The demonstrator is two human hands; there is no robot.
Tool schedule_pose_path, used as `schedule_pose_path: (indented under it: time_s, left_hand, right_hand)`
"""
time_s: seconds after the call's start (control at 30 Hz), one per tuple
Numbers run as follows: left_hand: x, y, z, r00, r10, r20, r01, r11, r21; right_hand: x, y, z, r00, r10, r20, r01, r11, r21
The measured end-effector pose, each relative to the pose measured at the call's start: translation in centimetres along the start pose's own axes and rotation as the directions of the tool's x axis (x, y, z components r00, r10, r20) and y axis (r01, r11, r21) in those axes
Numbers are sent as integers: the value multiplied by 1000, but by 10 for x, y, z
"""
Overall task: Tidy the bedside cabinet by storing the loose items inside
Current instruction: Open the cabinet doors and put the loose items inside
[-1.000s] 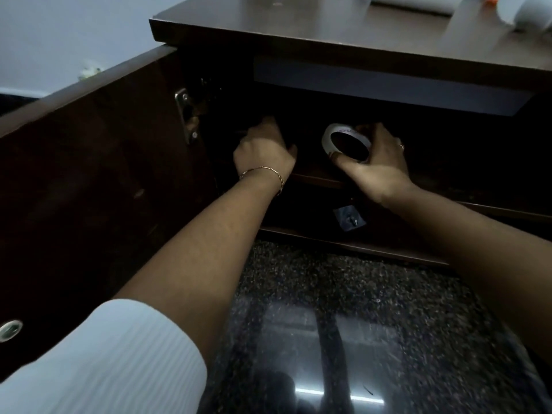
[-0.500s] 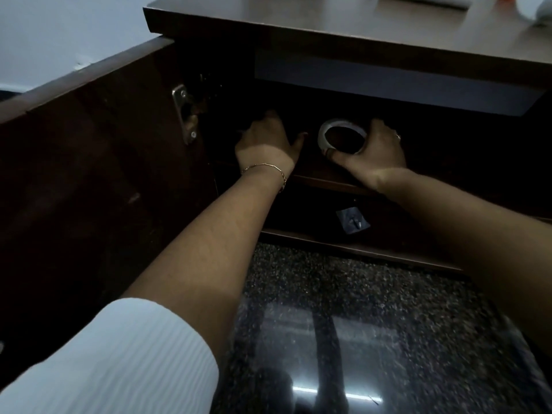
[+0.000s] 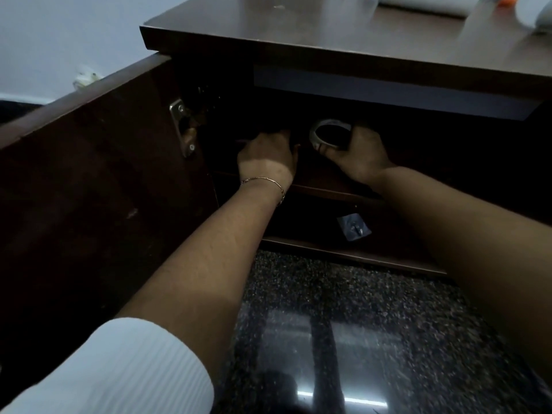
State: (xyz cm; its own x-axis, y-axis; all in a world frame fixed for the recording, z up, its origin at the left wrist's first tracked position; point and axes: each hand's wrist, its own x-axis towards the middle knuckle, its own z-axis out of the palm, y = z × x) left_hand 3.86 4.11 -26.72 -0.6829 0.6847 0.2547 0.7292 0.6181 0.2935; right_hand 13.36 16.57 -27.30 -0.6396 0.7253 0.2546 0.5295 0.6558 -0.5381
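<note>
Speckled dark stone floor [image 3: 373,309] lies nearest, glossy enough to mirror a strip of light. Above it the bedside cabinet [image 3: 343,52] stands with its door [image 3: 89,189] swung open to the left. A small blue packet [image 3: 354,227] rests on the bottom shelf. On the shelf above, the right hand [image 3: 360,156] grips a roll of tape [image 3: 328,134]. The left hand [image 3: 267,158] reaches into the dark beside it; its grip cannot be made out. Pale wall [image 3: 59,40] stands behind.
</note>
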Motion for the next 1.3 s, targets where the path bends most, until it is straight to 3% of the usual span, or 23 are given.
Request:
schedule_pose_path:
  time_s: [0.23, 0.57, 0.7, 0.83, 1.03, 1.13, 1.3]
  left_hand:
    - [1, 0, 2, 1000, -11, 7, 11, 1000, -11]
    - [-19, -1, -7, 1000, 6, 13, -5, 995, -104]
    - [-32, 2, -21, 1000, 15, 18, -11, 980, -201]
    - [-57, 4, -32, 976, 173, -133, -189, 974, -125]
    - [-79, 23, -72, 865, 331, -377, -404, 905, -133]
    - [-77, 42, -96, 816, 379, -437, -466, 879, -106]
    - [-63, 77, -129, 812, 394, -430, -489, 861, -136]
  right_hand:
    - [-1, -2, -2, 998, 15, 53, -15, 1000, 7]
    - [-33, -2, -26, 999, 7, -32, -11, 995, -98]
    - [-60, -11, -42, 984, -122, -131, 97, 979, -179]
    - [-88, -15, -57, 938, -294, -183, 255, 944, -212]
    - [-122, -24, -86, 883, -403, -239, 355, 908, -221]
    - [-131, -28, -107, 857, -439, -270, 385, 893, -232]
    - [-127, -34, -147, 816, -429, -388, 363, 902, -233]
